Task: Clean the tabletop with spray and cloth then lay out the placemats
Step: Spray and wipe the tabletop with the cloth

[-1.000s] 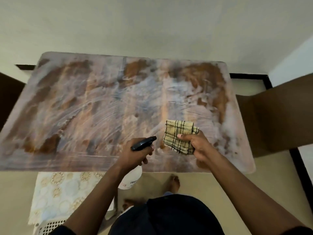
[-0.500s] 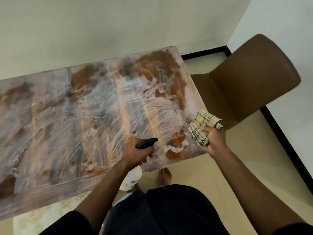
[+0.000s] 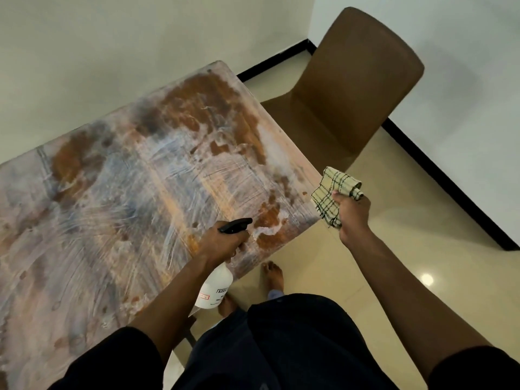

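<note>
— Biggest first?
— Streaked, smeared brown-and-grey wooden surface (image 3: 118, 198), wet wipe marks all across. Beside its far right corner, brown moulded chair (image 3: 349, 88) on cream tiled floor (image 3: 399, 249).
— And the smaller items?
— White plastic spray bottle with black trigger head (image 3: 215, 289), gripped at the neck by left hand (image 3: 225, 243), fingers curled round it, over the near right edge of the surface. Cream checked cloth (image 3: 333, 194), bunched, pinched in right hand (image 3: 353, 218), raised past the corner, clear of the top.
— Placemats?
— Not visible.
</note>
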Demonstrator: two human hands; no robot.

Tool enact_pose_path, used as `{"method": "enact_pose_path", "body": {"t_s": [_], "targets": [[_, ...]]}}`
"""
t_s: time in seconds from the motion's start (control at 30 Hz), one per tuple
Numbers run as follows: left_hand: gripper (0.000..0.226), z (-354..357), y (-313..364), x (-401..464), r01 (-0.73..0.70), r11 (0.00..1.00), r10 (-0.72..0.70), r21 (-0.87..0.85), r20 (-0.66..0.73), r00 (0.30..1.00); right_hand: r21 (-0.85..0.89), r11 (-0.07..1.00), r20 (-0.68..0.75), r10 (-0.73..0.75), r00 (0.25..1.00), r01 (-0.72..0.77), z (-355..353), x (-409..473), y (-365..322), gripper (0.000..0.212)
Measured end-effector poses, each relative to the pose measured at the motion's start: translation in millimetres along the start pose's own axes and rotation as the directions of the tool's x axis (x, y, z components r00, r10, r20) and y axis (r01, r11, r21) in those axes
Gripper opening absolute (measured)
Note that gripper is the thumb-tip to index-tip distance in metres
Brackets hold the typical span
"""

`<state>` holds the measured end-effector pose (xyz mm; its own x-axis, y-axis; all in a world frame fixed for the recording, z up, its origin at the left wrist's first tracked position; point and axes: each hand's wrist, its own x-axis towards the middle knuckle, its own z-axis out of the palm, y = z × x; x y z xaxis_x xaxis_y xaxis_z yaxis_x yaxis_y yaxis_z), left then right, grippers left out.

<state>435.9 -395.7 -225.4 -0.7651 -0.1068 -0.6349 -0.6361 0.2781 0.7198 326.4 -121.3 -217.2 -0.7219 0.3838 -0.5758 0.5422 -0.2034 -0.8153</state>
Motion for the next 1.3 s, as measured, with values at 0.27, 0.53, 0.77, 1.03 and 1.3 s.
{"method": "enact_pose_path", "body": {"t_s": [0.27,0.53,0.77,1.03,1.3], "targets": [[0.036,6.1,9.9,2.3,-0.077,0.988,0.074,-0.130,-0.032,0.997,0.088,0.996,-0.130,-0.014,0.991,0.025,-22.3,-4.3,6.5,0.026],[0.016,8.5,8.3,10.1,-0.009,1.000,0.006,-0.016,-0.157,0.988,0.092,0.995,-0.182,-0.026,0.983,0.043,-32.9,-6.0,9.0,0.022],[0.017,2.8,18.4,7.5,-0.051,0.998,0.048,-0.034,-0.078,0.996,0.077,0.996,-0.171,-0.040,0.985,0.054,-32.1,-3.0,13.5,0.024],[0.012,6.6,18.2,15.9,-0.021,0.999,0.015,-0.036,-0.158,0.987,0.029,0.998,-0.154,-0.043,0.987,0.048,-25.8,8.0,18.4,0.020],[0.007,4.0,21.3,18.6,-0.016,0.999,0.004,-0.038,-0.285,0.959,-0.068,0.996,-0.137,-0.074,0.988,0.066,-22.1,28.3,19.6,0.032]]}}
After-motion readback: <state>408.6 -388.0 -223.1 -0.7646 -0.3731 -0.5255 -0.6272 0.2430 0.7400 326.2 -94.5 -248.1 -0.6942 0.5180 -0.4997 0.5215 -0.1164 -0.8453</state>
